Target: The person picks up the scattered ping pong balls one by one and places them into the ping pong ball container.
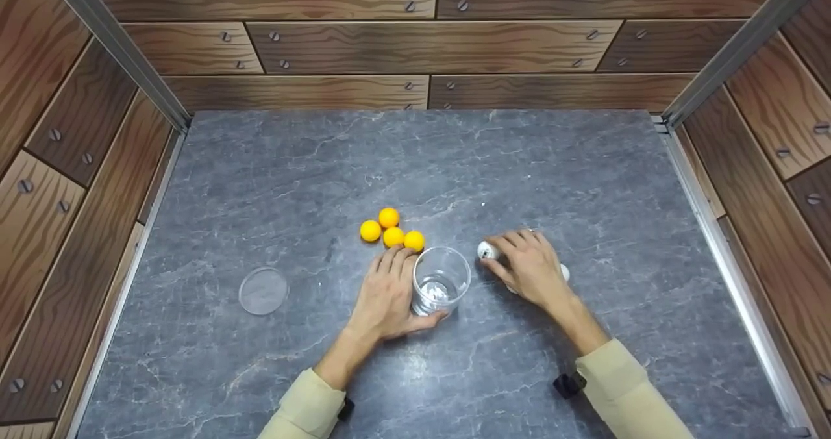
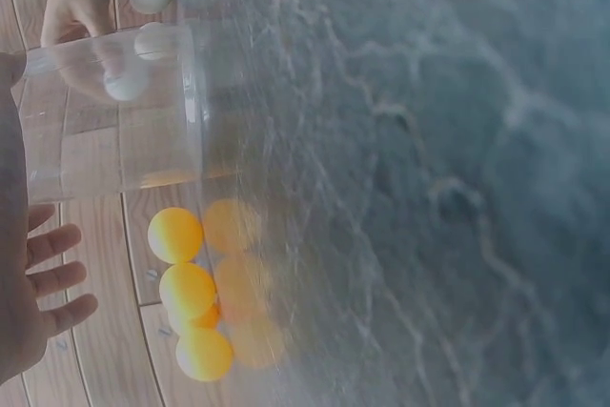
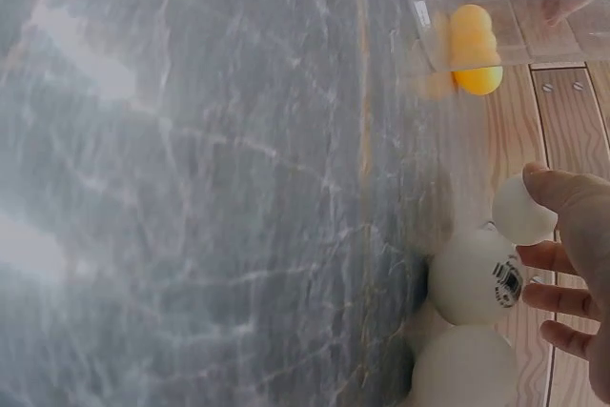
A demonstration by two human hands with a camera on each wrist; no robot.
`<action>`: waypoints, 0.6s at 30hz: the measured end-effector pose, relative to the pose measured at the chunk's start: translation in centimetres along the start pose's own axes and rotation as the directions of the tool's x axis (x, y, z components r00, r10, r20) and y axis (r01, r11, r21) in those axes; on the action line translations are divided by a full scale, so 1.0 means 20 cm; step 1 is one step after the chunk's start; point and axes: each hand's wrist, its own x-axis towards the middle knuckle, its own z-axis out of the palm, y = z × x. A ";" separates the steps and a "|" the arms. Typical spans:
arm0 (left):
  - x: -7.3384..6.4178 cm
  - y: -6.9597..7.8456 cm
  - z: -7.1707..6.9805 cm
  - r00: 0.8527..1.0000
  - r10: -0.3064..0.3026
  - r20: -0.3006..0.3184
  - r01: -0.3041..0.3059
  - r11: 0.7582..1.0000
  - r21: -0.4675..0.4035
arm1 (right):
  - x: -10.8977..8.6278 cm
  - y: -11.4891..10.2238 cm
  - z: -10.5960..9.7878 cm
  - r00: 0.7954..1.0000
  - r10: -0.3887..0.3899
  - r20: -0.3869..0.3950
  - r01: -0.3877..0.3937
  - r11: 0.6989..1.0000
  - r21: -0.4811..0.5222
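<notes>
My left hand [image 1: 387, 291] holds a clear, open-topped plastic jar [image 1: 441, 276] upright on the table, its thumb around the near side and its fingers along the left. My right hand [image 1: 531, 267] pinches a white ping-pong ball [image 1: 487, 250] between thumb and fingers, to the right of the jar. In the right wrist view that ball is raised off the tabletop. Two more white balls [image 3: 475, 276] lie under the right hand, mostly hidden from the head view. Several orange ping-pong balls [image 1: 393, 236] sit in a cluster just beyond the left fingertips.
A round clear lid [image 1: 263, 291] lies flat on the grey marbled table [image 1: 324, 166], left of the left hand. Wood-patterned walls [image 1: 428, 46] enclose the back and both sides, with metal rails [image 1: 733, 283] along the side edges.
</notes>
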 end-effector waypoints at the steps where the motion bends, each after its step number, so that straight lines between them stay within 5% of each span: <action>1: 0.00 0.00 0.00 1.000 0.000 0.001 0.000 1.000 0.002 | 0.00 0.00 0.00 1.000 -0.002 -0.016 0.003 1.000 0.010; 18: 0.00 0.00 0.00 1.000 -0.010 0.015 0.010 1.000 0.010 | 0.00 -0.07 -0.10 0.983 0.028 -0.180 -0.008 0.994 0.109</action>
